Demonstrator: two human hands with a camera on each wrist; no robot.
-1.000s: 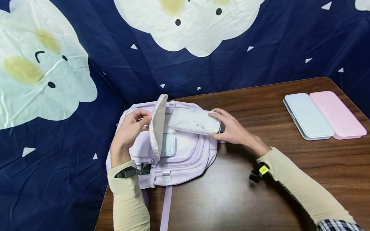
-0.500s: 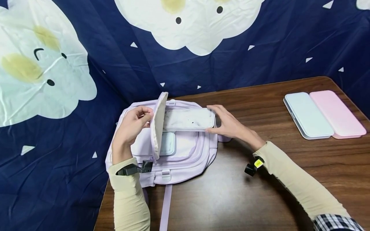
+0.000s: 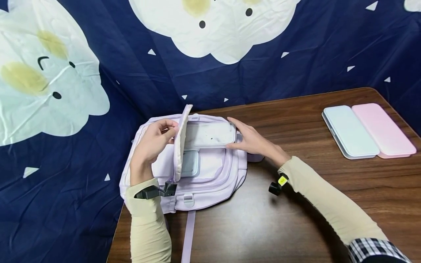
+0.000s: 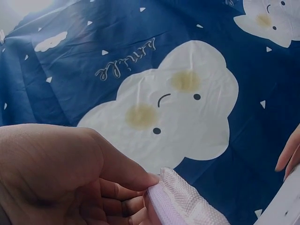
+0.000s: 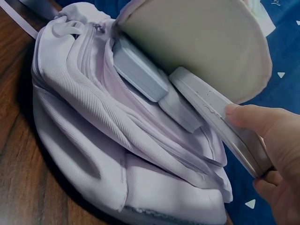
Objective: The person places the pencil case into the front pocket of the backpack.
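My right hand (image 3: 246, 138) has the white case (image 3: 210, 134) gripped, now further behind the flap (image 3: 181, 148) my left hand (image 3: 152, 140) pinches, so I'd guess it's partway into the bag (image 3: 210, 190).

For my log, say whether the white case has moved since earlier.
Yes: in the head view, the white case moved left, away from the pink case.

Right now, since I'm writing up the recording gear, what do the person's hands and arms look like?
The left hand and right hand are bare. A cream left sleeve and matching right sleeve cover the forearms. Each wrist carries a black device; the right one has a yellow label, too small to read. Black-and-white checked cloth shows higher up the right arm.
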